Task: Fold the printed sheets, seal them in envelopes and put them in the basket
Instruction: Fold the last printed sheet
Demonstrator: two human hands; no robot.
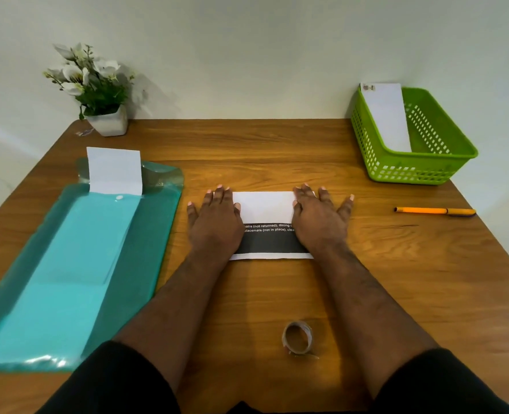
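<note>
We press a folded printed sheet (265, 209) flat at table centre w/ both hands: left hand (214, 218) on its left end, right hand (319, 218) on its right end, fingers straight & spread wide. Green basket (420, 167) sits far right, one white envelope (387, 115) leaning inside. Teal folder (157, 234) w/ more paper lies left. Orange pen (434, 210) right; tape roll (297, 337) near us.

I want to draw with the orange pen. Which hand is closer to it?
Right. The right hand presses the folded sheet, with the orange pen off to its right. The left hand lies farther away, across the sheet.
</note>
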